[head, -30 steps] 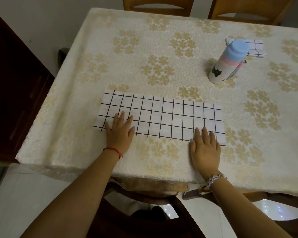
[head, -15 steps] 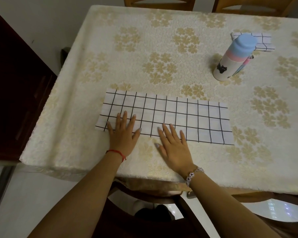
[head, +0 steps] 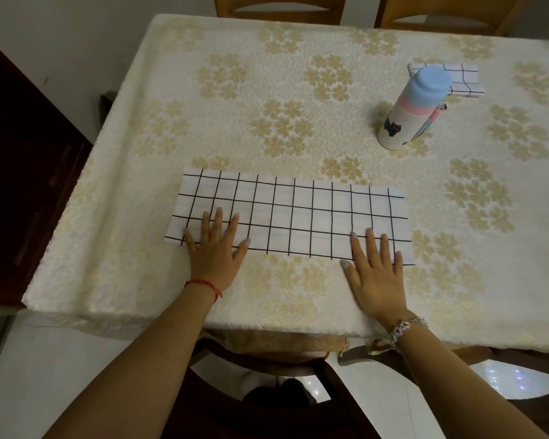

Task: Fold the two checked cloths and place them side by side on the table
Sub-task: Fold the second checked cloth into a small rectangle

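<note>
Checked cloth [head: 298, 217] flat; fingers [head: 217, 221] press near edge.

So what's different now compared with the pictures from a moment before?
Only the right hand moved: it slid left along the near edge of the long checked cloth to the middle, then back out to the right end, palm flat. The left hand stayed pressed on the left end. Bottle and folded cloth are unmoved.
</note>
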The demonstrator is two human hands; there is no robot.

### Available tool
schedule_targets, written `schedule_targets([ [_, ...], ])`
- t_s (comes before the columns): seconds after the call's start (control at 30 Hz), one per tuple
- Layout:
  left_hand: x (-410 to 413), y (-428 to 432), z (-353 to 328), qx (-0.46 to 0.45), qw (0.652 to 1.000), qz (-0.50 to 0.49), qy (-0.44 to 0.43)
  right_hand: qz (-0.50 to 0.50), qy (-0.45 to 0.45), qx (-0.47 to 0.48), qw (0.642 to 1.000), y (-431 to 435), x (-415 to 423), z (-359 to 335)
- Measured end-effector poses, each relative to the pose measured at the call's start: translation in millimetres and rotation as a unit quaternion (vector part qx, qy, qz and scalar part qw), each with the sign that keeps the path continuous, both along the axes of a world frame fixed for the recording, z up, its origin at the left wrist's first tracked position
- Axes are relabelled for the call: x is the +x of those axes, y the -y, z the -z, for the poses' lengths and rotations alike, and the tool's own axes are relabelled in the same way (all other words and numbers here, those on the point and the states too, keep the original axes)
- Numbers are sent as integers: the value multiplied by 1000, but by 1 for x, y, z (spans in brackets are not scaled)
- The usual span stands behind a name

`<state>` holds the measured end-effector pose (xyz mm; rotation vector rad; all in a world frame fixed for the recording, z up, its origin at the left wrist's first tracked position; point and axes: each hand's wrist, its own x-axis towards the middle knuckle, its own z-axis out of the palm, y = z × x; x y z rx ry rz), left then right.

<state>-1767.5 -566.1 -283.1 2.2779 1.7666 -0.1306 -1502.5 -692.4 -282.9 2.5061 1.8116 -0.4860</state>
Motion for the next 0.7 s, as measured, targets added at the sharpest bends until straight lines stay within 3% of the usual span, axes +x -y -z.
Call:
schedule_targets([
  [0.23, -5, 2, 1, 2, 1000, -30, -3, 28, -1, -9, 1000, 8, 12, -1],
  [0.47, -43, -1, 4, 25, 990, -142, 8, 36, 11, -15, 999, 8, 12, -1],
  [0.7, -60, -1, -1, 76, 954, -274, 97, 39, 11, -5, 999, 5, 7, -5],
])
